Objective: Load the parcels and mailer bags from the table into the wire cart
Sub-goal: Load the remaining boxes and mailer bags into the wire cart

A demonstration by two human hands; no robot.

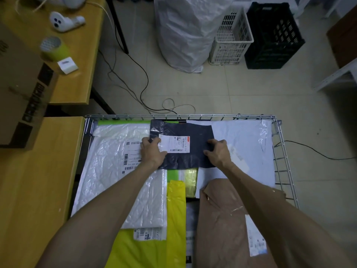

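My left grip (152,151) and right grip (218,153) each pinch one side of the dark mailer bag (199,136), which lies flat on other bags inside the wire cart (193,116), stretched crosswise between them.

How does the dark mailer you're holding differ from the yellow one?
The dark mailer is near-black, the yellow mailer bright. Left hand and right hand grip the dark mailer; the yellow mailer lies unheld. The dark mailer sits on top; the yellow mailer is partly covered. Both are in the wire cart.
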